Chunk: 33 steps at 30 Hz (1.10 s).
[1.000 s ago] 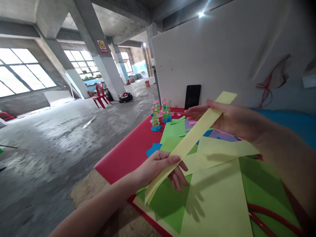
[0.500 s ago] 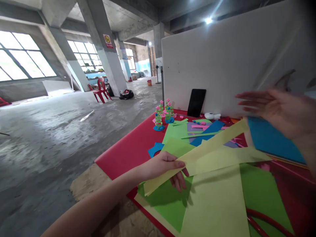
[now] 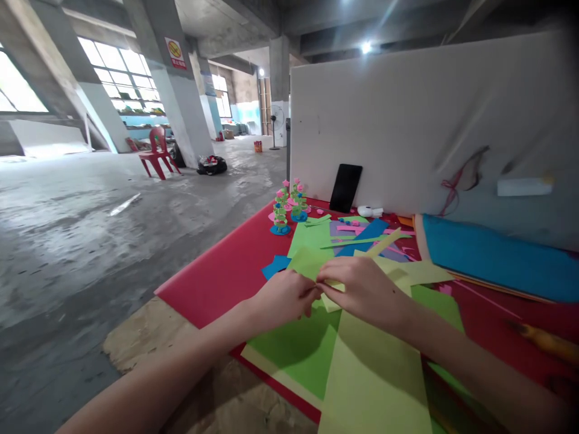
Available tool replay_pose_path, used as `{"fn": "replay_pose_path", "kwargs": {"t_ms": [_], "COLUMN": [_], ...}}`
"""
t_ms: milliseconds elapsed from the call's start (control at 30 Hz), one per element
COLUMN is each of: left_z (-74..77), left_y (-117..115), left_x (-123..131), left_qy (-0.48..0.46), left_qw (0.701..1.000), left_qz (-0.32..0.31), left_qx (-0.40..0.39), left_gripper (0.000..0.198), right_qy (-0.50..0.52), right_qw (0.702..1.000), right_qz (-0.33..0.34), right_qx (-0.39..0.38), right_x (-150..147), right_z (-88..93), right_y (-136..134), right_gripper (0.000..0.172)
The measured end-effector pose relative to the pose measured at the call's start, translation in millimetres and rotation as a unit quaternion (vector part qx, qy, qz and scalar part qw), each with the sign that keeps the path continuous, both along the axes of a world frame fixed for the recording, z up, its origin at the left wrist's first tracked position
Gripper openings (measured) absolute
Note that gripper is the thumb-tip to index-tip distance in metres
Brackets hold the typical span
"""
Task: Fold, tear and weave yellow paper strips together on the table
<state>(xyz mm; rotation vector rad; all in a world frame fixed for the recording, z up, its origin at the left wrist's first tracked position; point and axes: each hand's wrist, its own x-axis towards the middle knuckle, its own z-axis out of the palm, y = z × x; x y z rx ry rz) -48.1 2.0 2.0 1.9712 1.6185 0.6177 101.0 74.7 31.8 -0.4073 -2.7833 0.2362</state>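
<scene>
My left hand (image 3: 284,296) and my right hand (image 3: 366,292) meet above the sheets, with thumbs and fingertips pinched together. Both are closed on a pale yellow paper strip (image 3: 385,242), whose free end shows beyond the right hand; the fingers hide most of it. Below them lie a large pale yellow sheet (image 3: 377,374) and a green sheet (image 3: 296,352). Another pale yellow piece (image 3: 427,272) reaches out to the right from behind my right hand. Farther back lie a blue strip (image 3: 368,235) and a thin green strip (image 3: 348,242).
Small tree-like ornaments (image 3: 280,212) with pink stars stand on the red table covering (image 3: 226,271). A black phone-like slab (image 3: 346,188) leans against the white panel (image 3: 384,114). At right is a stack of blue sheets (image 3: 493,259), with a blurred yellow-orange handle (image 3: 549,342) nearer.
My right hand has come down from the upper right to meet my left at the yellow strip. Less of the strip shows now, and the view has shifted right.
</scene>
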Motion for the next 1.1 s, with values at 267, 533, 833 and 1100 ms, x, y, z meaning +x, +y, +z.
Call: {"fn": "replay_pose_path", "kwargs": {"t_ms": [267,533,833,1100], "left_z": [3.6,5.7,6.4,5.5], "left_y": [-9,-12,-11,-11], "left_x": [16,24,20,22], "left_qy": [0.047,0.104,0.141,0.140], "left_qw": [0.998,0.994,0.989,0.988], "left_qz": [-0.021,-0.009,-0.018,-0.028], "left_qx": [0.020,0.025,0.046,0.053], "left_gripper": [0.028,0.040,0.042,0.040], "right_qy": [0.032,0.074,0.151,0.140], "right_qw": [0.999,0.992,0.971,0.944], "right_qz": [-0.042,-0.103,-0.157,-0.221], "right_qx": [0.009,-0.005,0.093,0.201], "right_x": [20,36,80,131], "right_z": [-14.1,-12.6,-11.8,-18.5], "right_y": [-24,-27,3,33], "right_gripper": [0.017,0.014,0.009,0.012]}}
